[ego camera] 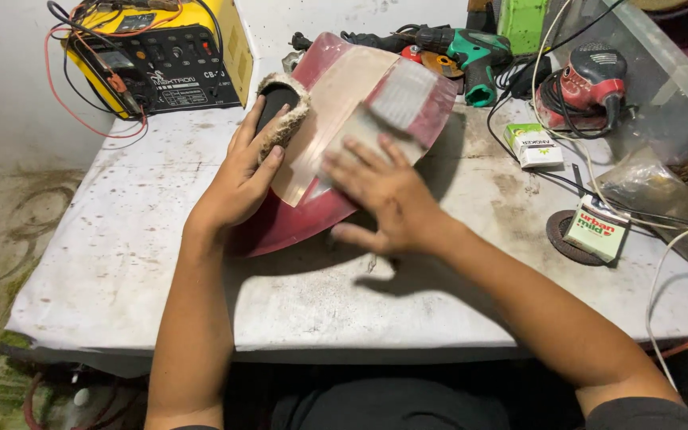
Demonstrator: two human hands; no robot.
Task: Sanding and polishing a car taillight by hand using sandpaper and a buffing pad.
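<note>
While both hands work at the centre of the frame:
Left hand (240,179): fingers curled around a fleecy polishing pad (282,111), pressed to the lens's upper-left edge.
Tail-light lens (336,103): red and clear, resting on the table (121,263); its clear middle looks hazy, so polishing seems unfinished.
Right hand (388,195): spread flat, holding nothing, steadying the lens's lower part.

The curved red plastic lamp lens (312,215) looks glossy and smooth at its rim, duller and hazed across its clear middle panel. The left hand (240,179) grips a round pad (280,111) of shaggy, matted tan wool. The white bench (121,263) is matt, stained and scuffed. The yellow box-shaped charger (161,56) has a shiny painted metal casing.
</note>
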